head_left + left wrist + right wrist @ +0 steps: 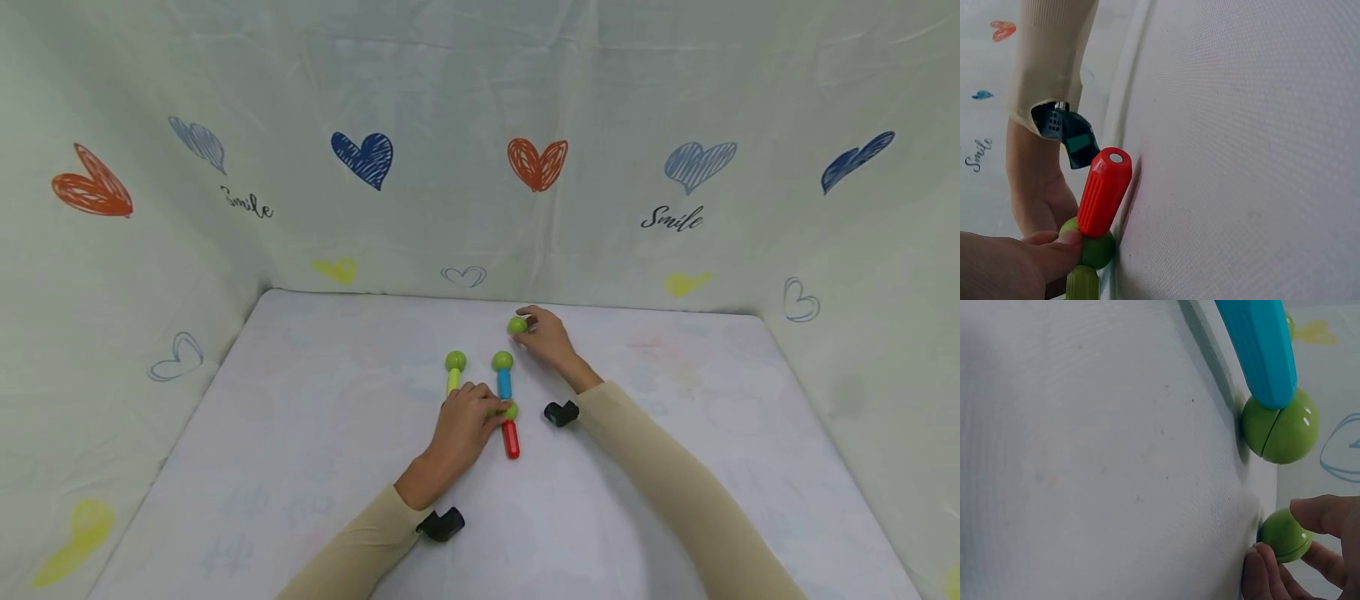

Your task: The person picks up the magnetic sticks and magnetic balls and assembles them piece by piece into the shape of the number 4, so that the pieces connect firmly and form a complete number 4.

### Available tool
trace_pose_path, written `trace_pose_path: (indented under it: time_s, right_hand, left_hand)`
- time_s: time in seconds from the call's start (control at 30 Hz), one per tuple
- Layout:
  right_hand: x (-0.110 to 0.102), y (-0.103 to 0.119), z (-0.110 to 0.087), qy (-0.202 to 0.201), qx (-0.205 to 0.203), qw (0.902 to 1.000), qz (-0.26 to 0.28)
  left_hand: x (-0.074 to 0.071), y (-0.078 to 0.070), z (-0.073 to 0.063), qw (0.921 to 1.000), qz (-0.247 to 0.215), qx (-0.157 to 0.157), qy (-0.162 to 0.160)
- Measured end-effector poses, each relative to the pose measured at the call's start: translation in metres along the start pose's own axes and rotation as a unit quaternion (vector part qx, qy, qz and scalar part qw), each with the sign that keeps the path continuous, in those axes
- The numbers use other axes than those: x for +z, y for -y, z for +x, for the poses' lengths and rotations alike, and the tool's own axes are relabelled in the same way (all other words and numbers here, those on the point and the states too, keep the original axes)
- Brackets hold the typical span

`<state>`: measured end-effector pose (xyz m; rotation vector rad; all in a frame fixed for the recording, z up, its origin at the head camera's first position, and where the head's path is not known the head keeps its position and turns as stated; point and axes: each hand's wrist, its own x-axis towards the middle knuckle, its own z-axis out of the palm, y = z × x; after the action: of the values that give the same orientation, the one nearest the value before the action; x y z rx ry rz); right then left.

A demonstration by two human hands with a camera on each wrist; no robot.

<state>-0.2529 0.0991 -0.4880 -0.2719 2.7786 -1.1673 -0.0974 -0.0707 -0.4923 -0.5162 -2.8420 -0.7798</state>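
My left hand [467, 423] pinches a small green ball [1099, 251] at the end of a red ribbed rod [512, 440]. In the left wrist view the thumb lies on that ball, and a yellow-green rod [1083, 285] shows beside it. A blue rod [504, 383] capped by another green ball [502, 361] lies just beyond. Farther back, my right hand [551, 340] holds a separate green ball [1286, 536] between thumb and fingers, close to the tabletop. Left of the blue rod is a second ball-topped stick, its green ball [455, 360] visible and its lower part hidden by my left hand.
The white tabletop [337, 417] meets a pale fabric wall [450, 92] printed with hearts along the back. Black wrist devices sit at both cuffs, the left device [442, 525] and the right device [561, 413].
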Motion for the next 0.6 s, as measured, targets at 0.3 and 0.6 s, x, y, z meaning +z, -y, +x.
trace_pose_path:
  time_s: [0.3,0.6]
  right_hand:
    - [0.002,0.000,-0.005,-0.005,-0.013,0.9999,-0.001]
    - [-0.001,-0.003,-0.033,-0.006,-0.031,0.9993,0.020]
  left_hand:
    - [0.000,-0.002,0.002,1.0000,0.004,0.003,0.002]
    - [0.000,0.000,0.001,1.0000,-0.001,0.006,-0.001]
